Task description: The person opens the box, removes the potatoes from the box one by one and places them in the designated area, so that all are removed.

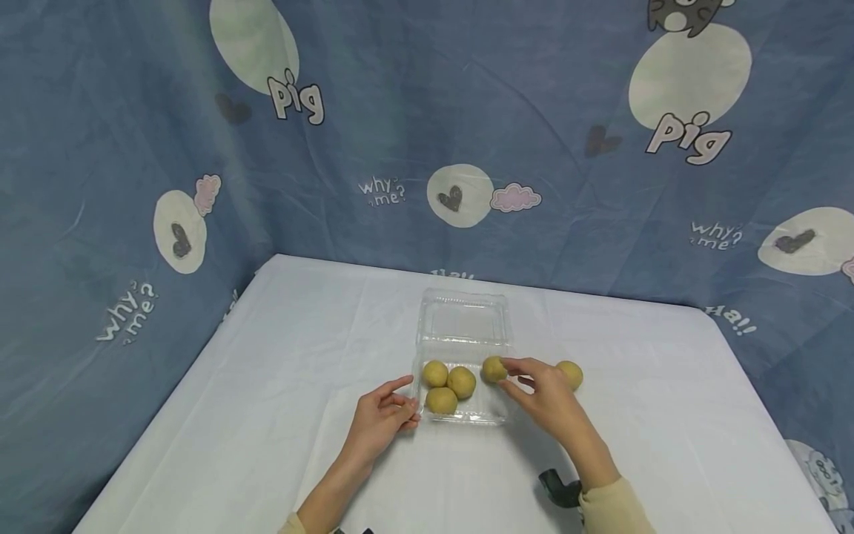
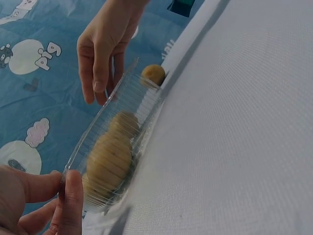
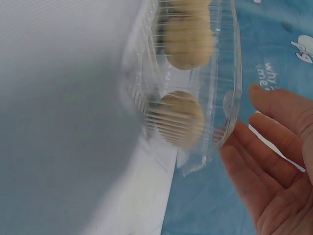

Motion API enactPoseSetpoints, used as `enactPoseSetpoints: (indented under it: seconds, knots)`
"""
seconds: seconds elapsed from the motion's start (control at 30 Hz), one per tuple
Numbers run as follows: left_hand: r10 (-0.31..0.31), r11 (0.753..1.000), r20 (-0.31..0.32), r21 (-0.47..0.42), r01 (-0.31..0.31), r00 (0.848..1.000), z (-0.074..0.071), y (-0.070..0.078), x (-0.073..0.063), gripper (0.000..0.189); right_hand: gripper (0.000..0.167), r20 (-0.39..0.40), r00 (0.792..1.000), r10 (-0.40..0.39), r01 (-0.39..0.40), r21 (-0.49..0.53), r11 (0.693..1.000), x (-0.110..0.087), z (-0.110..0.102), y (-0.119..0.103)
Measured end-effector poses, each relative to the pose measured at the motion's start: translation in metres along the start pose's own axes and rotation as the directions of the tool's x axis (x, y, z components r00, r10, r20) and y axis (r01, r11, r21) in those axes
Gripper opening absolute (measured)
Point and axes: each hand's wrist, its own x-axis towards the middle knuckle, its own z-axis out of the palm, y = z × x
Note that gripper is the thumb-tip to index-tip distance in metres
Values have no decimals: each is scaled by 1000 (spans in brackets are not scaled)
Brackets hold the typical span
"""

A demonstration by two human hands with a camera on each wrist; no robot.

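Observation:
A clear plastic clamshell box lies on the white table with its lid folded back. Three small yellow potatoes are bunched in its left part. Another potato sits in its right part. My left hand pinches the box's left rim between thumb and finger, as the left wrist view shows. At the right rim is my right hand, fingers spread and apart from the potato in the right wrist view. One more potato lies outside, right of the box, partly behind that hand.
A white cloth covers the table. Blue printed fabric hangs behind it and along its sides. A dark curved object shows beside the right sleeve.

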Motion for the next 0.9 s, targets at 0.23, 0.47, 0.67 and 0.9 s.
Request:
enactPoseSetpoints:
  seconds: [0.23, 0.47, 0.67, 0.9]
  knots:
    - [0, 1000, -5, 0, 0, 1000, 0, 0, 1, 48, 35, 12, 999, -33, 33, -24, 999, 5, 4, -2]
    - [0, 1000, -2, 1, 0, 1000, -1, -1, 0, 48, 36, 28, 998, -51, 53, -96, 994, 8, 8, -2]
    - [-1, 1000, -6, -1, 1, 1000, -1, -1, -1, 48, 38, 61, 998, -32, 43, -173, 984, 12, 11, -7]
    - [11, 1000, -6, 2, -11, 1000, 0, -2, 0, 47, 44, 81, 996, 30, -10, -246, 969, 15, 16, -13]
